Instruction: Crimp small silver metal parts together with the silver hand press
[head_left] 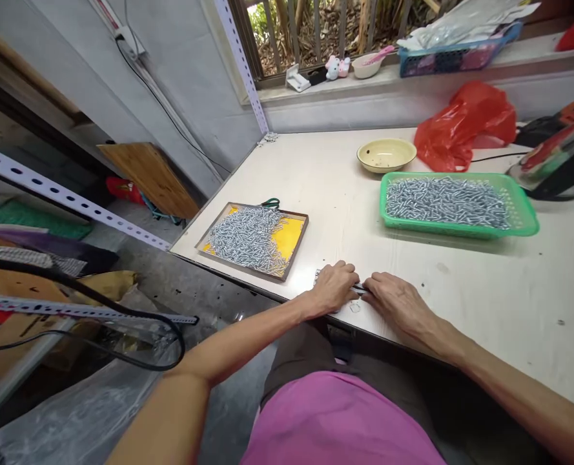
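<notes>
At the table's front edge, my left hand (336,286) and my right hand (397,303) face each other with curled fingers. Between their fingertips shows a small dark and silvery piece (360,289), too small to name, which both hands grip. Some small metal parts peek out beside my left hand, partly hidden by it. Left of my hands lies a shallow tray (297,250) with a yellow bottom, heaped with small silvery metal pins (245,237). A green plastic basket (461,231) full of similar pins stands to the right, beyond my right hand.
Green-handled scissors (270,203) lie behind the tray. Farther back are a yellow bowl (386,156), a red plastic bag (461,126) and an orange and black tool (562,152). A perforated metal upright (243,64) stands at the table's back left corner.
</notes>
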Demonstrator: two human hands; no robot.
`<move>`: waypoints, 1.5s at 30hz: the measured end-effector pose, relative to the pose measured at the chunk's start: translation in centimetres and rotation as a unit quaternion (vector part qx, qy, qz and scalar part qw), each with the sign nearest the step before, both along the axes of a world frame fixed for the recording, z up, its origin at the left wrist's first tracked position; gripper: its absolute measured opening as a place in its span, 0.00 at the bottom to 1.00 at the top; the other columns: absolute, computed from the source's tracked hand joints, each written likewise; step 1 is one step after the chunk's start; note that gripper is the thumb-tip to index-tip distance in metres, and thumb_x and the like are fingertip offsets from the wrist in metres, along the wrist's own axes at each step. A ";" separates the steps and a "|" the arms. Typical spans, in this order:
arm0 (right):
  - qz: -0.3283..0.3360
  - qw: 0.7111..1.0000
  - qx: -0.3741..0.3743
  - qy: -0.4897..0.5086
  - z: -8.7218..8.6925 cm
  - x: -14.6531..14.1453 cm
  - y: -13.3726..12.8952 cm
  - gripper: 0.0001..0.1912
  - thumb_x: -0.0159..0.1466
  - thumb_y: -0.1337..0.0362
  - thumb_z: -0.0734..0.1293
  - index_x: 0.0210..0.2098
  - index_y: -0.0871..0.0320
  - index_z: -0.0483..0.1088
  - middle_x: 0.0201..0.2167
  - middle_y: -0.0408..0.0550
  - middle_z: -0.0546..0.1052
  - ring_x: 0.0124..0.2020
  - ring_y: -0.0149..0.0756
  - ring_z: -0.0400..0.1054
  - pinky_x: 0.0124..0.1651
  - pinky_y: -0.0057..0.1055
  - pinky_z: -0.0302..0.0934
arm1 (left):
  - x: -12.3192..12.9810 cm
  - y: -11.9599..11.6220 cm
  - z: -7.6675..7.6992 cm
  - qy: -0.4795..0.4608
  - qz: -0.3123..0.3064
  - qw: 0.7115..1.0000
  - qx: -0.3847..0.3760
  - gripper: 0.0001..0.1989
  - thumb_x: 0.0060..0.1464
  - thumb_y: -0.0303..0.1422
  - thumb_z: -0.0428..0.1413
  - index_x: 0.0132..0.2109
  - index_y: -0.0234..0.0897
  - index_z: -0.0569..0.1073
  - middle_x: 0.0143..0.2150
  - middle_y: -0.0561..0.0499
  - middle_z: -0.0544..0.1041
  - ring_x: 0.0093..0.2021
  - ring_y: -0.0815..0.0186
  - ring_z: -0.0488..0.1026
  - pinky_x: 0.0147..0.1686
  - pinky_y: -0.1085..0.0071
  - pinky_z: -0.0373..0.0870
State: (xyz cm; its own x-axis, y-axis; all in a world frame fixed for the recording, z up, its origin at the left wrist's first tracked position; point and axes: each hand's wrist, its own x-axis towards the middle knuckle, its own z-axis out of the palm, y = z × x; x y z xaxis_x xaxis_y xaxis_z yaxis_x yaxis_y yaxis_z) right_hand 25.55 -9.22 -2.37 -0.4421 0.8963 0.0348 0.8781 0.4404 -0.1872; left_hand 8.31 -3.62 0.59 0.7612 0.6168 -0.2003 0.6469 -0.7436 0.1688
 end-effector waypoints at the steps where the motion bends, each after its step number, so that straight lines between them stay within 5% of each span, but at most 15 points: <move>1: -0.003 1.000 -0.009 0.000 0.2 -0.2 -0.1 0.10 0.67 0.66 0.60 0.30 0.58 0.67 0.30 0.48 0.72 0.34 0.37 0.66 0.37 0.32 0.57 | 0.0 0.0 0.0 0.001 0.003 1.000 -0.002 0.11 0.56 0.38 0.57 0.42 0.37 0.75 0.42 0.47 0.73 0.47 0.59 0.68 0.39 0.66 0.68; 5: -0.023 0.999 -0.005 -0.022 0.9 -0.1 0.0 0.06 0.66 0.64 0.62 0.36 0.59 0.70 0.34 0.51 0.73 0.37 0.40 0.66 0.39 0.33 0.57 | -0.1 -0.2 -0.2 -0.011 0.016 1.000 0.006 0.11 0.56 0.37 0.57 0.44 0.37 0.74 0.43 0.46 0.74 0.48 0.58 0.69 0.42 0.65 0.70; 9: -0.006 1.000 -0.001 -0.003 1.3 1.7 1.1 0.21 0.63 0.52 0.66 0.48 0.60 0.68 0.40 0.55 0.73 0.41 0.44 0.64 0.41 0.35 0.58 | -0.7 -1.9 -2.1 -0.107 0.035 0.992 0.051 0.18 0.58 0.34 0.56 0.54 0.34 0.68 0.57 0.41 0.69 0.59 0.56 0.65 0.55 0.61 0.66; 14: -0.008 0.999 -0.017 0.039 0.9 3.0 2.7 0.15 0.69 0.59 0.58 0.47 0.60 0.71 0.41 0.55 0.73 0.43 0.41 0.64 0.43 0.34 0.55 | -0.6 -5.6 -4.3 -0.194 0.028 0.977 0.081 0.18 0.61 0.31 0.52 0.57 0.32 0.66 0.63 0.39 0.65 0.67 0.55 0.56 0.63 0.58 0.58; 23: -0.060 0.997 0.034 -0.034 1.3 2.8 7.7 0.12 0.66 0.59 0.63 0.39 0.57 0.75 0.38 0.53 0.76 0.42 0.44 0.61 0.41 0.37 0.48 | 0.5 -7.0 -4.3 -0.242 0.027 0.969 0.034 0.20 0.62 0.42 0.50 0.55 0.35 0.68 0.58 0.41 0.71 0.65 0.54 0.59 0.63 0.50 0.54; 27: 0.083 0.997 0.008 -0.003 2.9 -0.8 6.8 0.11 0.66 0.61 0.63 0.45 0.53 0.75 0.42 0.51 0.74 0.41 0.40 0.60 0.39 0.34 0.48 | 0.6 -7.0 -4.9 -0.244 0.033 0.969 0.027 0.21 0.61 0.42 0.51 0.56 0.35 0.67 0.57 0.40 0.70 0.63 0.53 0.61 0.62 0.51 0.57; 32: 0.268 0.962 -0.012 -0.047 3.7 -6.4 5.4 0.06 0.63 0.62 0.67 0.33 0.53 0.77 0.41 0.51 0.72 0.46 0.43 0.58 0.39 0.35 0.49 | 0.4 -7.6 -6.0 -0.201 0.047 0.978 0.016 0.21 0.61 0.43 0.51 0.54 0.34 0.70 0.52 0.41 0.74 0.55 0.53 0.70 0.54 0.57 0.67; 38: 0.310 0.948 0.002 -0.078 2.9 -8.7 6.4 0.08 0.65 0.66 0.63 0.34 0.58 0.74 0.40 0.52 0.73 0.44 0.41 0.60 0.40 0.35 0.49 | 0.1 -7.9 -5.8 -0.191 0.052 0.980 0.010 0.22 0.61 0.45 0.49 0.53 0.34 0.71 0.51 0.41 0.75 0.52 0.52 0.71 0.50 0.57 0.69; 45: 0.235 0.971 -0.008 -0.032 2.4 -8.3 6.9 0.07 0.64 0.66 0.63 0.32 0.58 0.74 0.34 0.50 0.76 0.41 0.39 0.64 0.41 0.34 0.48 | 0.6 -7.0 -5.4 -0.212 0.007 0.977 0.011 0.22 0.61 0.42 0.50 0.56 0.33 0.69 0.55 0.41 0.73 0.55 0.52 0.70 0.54 0.58 0.66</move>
